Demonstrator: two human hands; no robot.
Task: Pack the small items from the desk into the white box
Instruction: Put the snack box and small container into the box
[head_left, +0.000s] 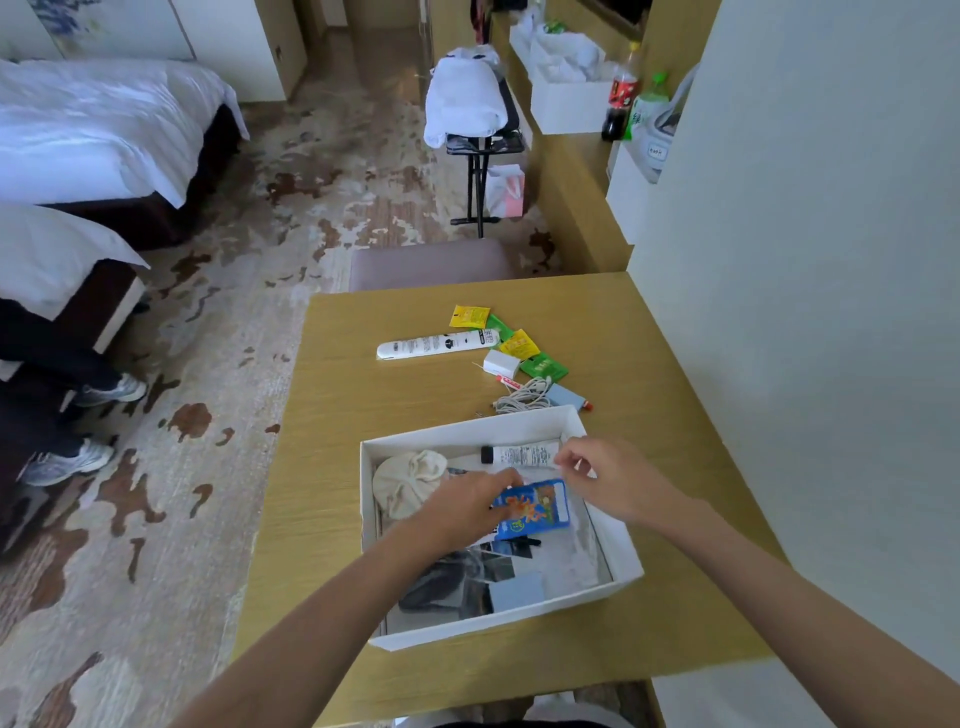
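Over the white box (498, 621), I set a blue packet (532, 509) inside.
My left hand (462, 506) pinches it, apparently; my right hand (602, 475) hovers half-curled, empty. Best laid flat beside the tube (522, 455).

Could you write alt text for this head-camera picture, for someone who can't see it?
Seen from above, a person's left hand holds a blue packet over an open white box on a wooden desk, the right hand beside it. Sachets, a white tube and a coiled cable lie behind the box.
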